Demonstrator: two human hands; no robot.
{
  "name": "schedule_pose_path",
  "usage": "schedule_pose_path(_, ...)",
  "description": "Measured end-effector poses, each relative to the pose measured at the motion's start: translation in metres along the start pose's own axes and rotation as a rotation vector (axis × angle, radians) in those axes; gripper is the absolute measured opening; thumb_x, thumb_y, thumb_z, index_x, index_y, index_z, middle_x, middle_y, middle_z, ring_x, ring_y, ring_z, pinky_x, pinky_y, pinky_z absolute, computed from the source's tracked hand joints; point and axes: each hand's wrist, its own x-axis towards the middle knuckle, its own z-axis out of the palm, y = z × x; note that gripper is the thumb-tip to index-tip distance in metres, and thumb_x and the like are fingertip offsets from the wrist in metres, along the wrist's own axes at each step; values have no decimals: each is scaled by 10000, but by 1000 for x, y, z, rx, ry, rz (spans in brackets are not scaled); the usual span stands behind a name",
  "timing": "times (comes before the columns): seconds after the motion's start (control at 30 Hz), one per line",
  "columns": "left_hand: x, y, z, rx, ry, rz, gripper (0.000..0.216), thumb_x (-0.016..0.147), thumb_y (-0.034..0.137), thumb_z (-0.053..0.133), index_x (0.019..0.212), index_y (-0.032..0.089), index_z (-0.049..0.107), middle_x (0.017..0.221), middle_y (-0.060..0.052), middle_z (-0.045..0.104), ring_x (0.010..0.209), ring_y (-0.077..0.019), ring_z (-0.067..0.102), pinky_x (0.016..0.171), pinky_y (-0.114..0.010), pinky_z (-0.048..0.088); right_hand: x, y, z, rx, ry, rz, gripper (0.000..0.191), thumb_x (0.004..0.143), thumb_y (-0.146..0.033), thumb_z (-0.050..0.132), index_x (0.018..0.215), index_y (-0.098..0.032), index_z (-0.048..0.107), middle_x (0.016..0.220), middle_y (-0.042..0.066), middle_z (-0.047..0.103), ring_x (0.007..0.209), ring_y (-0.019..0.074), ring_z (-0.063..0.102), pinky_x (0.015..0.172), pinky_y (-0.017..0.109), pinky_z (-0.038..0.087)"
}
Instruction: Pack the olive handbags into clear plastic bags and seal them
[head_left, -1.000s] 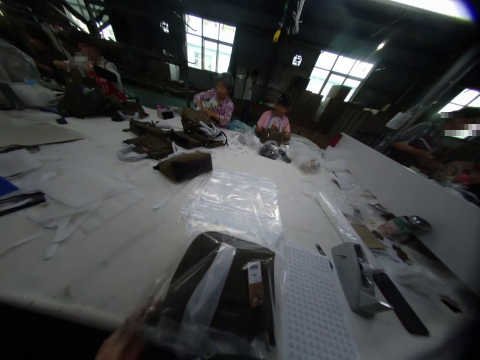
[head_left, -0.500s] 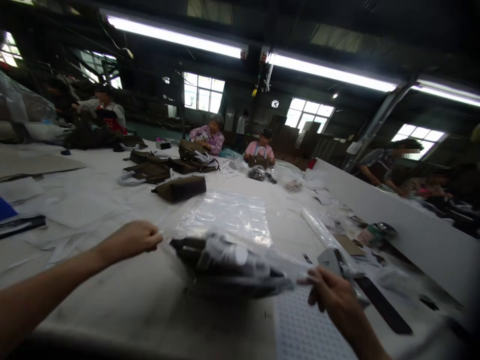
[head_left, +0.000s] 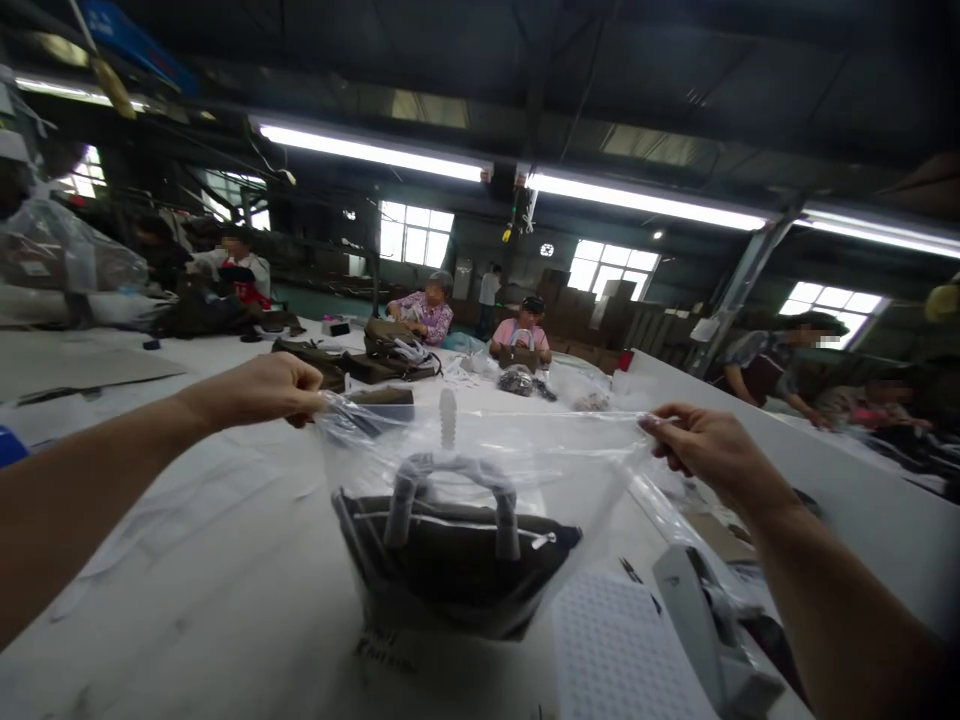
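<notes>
My left hand (head_left: 266, 388) pinches the top left corner of a clear plastic bag (head_left: 577, 460). At the opposite top corner, my right hand (head_left: 694, 440) grips the same plastic between thumb and fingers. The bag's upper edge is stretched taut between them. Inside it sits a dark handbag (head_left: 457, 555), upright, with a zip across its top and wrapped handles standing up. Whether its base touches the table is hard to tell.
A sheet of printed labels (head_left: 622, 650) lies at the front, beside a grey tape dispenser (head_left: 712, 630) and small black snips (head_left: 630, 571). More dark bags (head_left: 397, 345) lie farther back on the white table (head_left: 225, 610). Several people work beyond, and a white partition (head_left: 675, 385) runs along the right.
Both hands have risen, pulling the clear bag's top edge up and taut. The handbag inside has gone from lying tilted and blurred to hanging or standing upright. My view has tipped upward slightly.
</notes>
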Motion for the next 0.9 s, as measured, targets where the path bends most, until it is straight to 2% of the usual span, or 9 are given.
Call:
schedule_pose_path(0.17,-11,5,8,73,-90,26,287,716,190,428,968,156,561,511,63,570,506,-126,531,505,-190,330,2,26,2,-365,-134,2,283,798,-455,529,794,-187,623,543,20,605,433,146,524,445,267,403)
schedule_pose_path(0.23,-9,5,15,154,-60,45,334,730,194,411,1003,176,604,563,43,590,547,-131,531,554,-202,339,-4,26,9,-539,-50,-71,271,816,-446,514,819,-198,624,581,30,618,495,182,559,519,316,436)
schedule_pose_path(0.37,-2,2,32,302,-6,144,221,700,215,457,766,187,667,737,-7,638,696,-160,538,649,-226,338,-31,-1,52,-581,248,-633,285,805,-404,590,975,-175,585,899,111,625,857,274,578,756,410,467)
schedule_pose_path(0.43,2,4,40,272,9,186,181,708,246,471,724,197,644,753,-6,640,704,-165,542,646,-228,342,-44,-21,91,-459,85,-929,261,837,-337,575,1032,-165,559,984,119,597,948,251,545,835,384,457)
schedule_pose_path(0.5,5,9,46,214,18,178,180,734,300,475,683,196,612,706,-4,629,658,-161,545,602,-228,344,-49,-36,133,-453,-146,-993,389,817,-330,611,1140,-136,512,1060,136,576,998,256,520,880,385,444)
schedule_pose_path(0.57,8,15,50,119,37,116,250,776,370,448,666,188,579,626,-4,602,585,-154,541,541,-229,342,-45,-45,167,-537,-282,-914,507,777,-342,657,1189,-103,482,1059,155,575,985,277,526,856,396,453)
schedule_pose_path(0.67,13,19,51,-57,53,5,323,811,435,400,691,174,548,580,-7,574,501,-145,547,482,-224,368,-28,-48,193,-643,-447,-774,270,790,-294,616,1001,-128,589,910,119,609,836,245,575,728,338,470)
schedule_pose_path(0.77,20,16,48,-118,46,-55,348,807,477,388,707,174,530,558,-7,551,422,-141,522,395,-218,364,-5,-49,196,-570,-733,-693,84,739,-243,612,751,-160,619,771,47,608,706,175,569,632,256,429)
schedule_pose_path(0.9,30,12,33,-109,-146,-7,297,741,464,482,778,179,556,580,-11,562,383,-131,492,337,-208,348,29,-51,196,-390,-1187,-377,219,684,-372,666,705,-160,617,586,-28,534,560,121,503,503,214,366)
